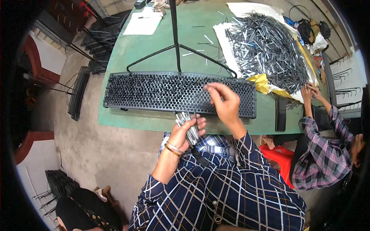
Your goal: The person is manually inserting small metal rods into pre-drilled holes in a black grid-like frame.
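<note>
A long black rack point(246, 101) full of round holes lies across the green table's near edge. Thin dark sticks stand in many holes of its left and middle parts, while the right-hand holes show bare. Below the rack's front edge, my left hand point(181, 133) is closed around a bundle of thin silver and dark sticks point(189, 129). Over the rack, right of its middle, my right hand point(226, 104) has thumb and fingertips pinched together. A thin stick, blurred, seems to come out of that pinch toward the holes.
A large pile of loose dark sticks point(266, 50) lies on white and yellow sheeting at the far right. A black rod frame point(177, 46) rises from the rack. Another person's hands point(309, 91) touch the pile's near edge. A dark phone-like slab point(281, 115) lies nearby.
</note>
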The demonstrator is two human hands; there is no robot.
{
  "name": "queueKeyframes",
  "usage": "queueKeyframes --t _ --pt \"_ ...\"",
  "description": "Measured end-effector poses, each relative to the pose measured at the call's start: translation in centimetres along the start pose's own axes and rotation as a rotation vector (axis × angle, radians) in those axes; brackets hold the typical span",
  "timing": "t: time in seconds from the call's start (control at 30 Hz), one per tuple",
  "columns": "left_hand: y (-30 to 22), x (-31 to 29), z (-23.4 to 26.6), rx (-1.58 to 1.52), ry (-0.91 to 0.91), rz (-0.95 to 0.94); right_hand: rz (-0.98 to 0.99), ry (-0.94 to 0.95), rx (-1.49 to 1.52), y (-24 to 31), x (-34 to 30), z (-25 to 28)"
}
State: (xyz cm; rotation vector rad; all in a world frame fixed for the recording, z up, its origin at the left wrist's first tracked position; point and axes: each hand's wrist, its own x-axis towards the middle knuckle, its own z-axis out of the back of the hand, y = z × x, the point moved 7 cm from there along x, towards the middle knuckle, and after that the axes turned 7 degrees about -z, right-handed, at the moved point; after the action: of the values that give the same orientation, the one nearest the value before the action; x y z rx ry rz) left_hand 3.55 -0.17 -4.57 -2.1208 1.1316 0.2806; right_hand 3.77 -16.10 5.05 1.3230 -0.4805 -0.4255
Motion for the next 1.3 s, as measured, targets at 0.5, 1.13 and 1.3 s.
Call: queueKeyframes --t 0.5,1.13,1.3 --pt "-0.3 -0.3 -1.1 0.113 0.012 -0.032 -0.062 0.154 -0.156 -2.1 -4.1 0.2" --pt "0.2 -0.1 -1.2 0.314 0.040 -0.004 -0.487 0.412 0.202 -5.9 -3.7 -1.4" --pt "0.3 0.2 -1.1 0.194 -0.023 -0.005 -0.469 0.435 0.216 -5.0 -3.4 -1.3"
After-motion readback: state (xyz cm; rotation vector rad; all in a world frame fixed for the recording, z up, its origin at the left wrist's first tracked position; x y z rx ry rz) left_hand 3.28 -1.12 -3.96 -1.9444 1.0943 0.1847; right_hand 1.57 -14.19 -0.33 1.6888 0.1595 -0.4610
